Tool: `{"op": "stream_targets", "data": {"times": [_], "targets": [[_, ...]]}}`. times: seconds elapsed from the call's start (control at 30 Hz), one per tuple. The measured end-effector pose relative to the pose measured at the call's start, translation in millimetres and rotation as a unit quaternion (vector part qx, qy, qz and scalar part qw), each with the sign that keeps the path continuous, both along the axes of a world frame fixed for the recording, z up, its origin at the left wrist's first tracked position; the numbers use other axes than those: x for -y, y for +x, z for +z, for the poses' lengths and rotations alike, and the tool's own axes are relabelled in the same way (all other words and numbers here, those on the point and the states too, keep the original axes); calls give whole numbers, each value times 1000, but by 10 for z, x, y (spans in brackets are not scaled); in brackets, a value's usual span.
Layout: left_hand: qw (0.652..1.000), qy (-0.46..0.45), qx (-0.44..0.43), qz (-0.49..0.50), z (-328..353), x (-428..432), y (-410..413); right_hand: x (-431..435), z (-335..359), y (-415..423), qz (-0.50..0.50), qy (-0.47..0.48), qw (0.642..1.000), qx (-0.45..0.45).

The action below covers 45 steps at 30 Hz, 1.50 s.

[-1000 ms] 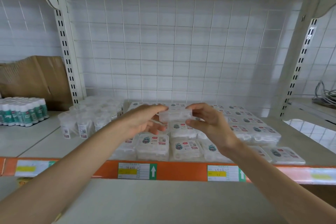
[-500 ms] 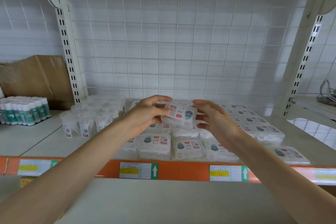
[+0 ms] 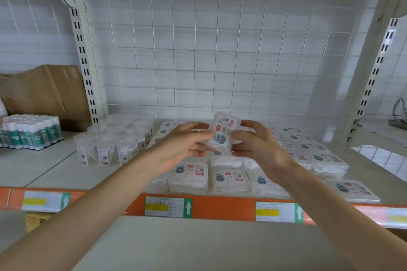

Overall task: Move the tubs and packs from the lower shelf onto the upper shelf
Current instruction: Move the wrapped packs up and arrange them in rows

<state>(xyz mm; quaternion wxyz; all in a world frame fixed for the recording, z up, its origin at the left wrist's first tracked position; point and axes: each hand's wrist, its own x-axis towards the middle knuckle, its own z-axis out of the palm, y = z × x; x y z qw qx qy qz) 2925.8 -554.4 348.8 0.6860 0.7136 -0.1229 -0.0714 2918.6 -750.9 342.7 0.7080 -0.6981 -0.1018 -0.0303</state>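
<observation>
Finding: the pack [image 3: 222, 132] has been turned. A second ago it lay flat between the fingers; half a second ago it was tilting; now it stands nearly on end, printed face toward the camera, clear of the rows beneath it.

Grip: the left hand [image 3: 185, 143] pinches its left edge and the right hand [image 3: 257, 145] its right edge - both clamped on the one pack, neither free.

Location: the pack is in the air above the upper shelf [image 3: 44, 167], over the laid-out packs [image 3: 187, 177] that run from its 6 o'clock round to 3 o'clock. The tubs [image 3: 110, 141] stand at its 9 o'clock.

Assessment: this pack is not yet set down. The turn looks like a check of the face before placing (a judgement only). A good number of packs and tubs already sit up here.

Writing: the held pack shows a red badge, a teal round picture and a pink strip - the print is too small to read. Two price tags [image 3: 168, 207] on the orange edge strip [image 3: 220, 207], at 6 o'clock, carry a yellow band and a white up-arrow on green; the handwriting is illegible.
</observation>
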Motion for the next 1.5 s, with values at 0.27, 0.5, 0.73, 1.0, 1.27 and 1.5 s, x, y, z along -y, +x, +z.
{"op": "stream_targets", "data": {"times": [0.27,0.5,0.73,1.0,1.27,1.5], "targets": [[998,41,39,16,-31,6,-13,149,-79,-21,-18,-290,938,191],[984,165,66,-10,-100,-46,-34,249,-98,-22,-26,-418,862,286],[831,455,313,58,-248,-247,-336,421,-362,-9,-26,-457,854,248],[780,526,338,12,-447,-315,-361,434,-556,42,-39,-508,808,296],[781,534,324,19,-424,-290,-376,498,-489,67,-67,-422,854,296],[804,500,317,55,-303,-160,-378,791,-277,326,-164,-529,819,148]]}}
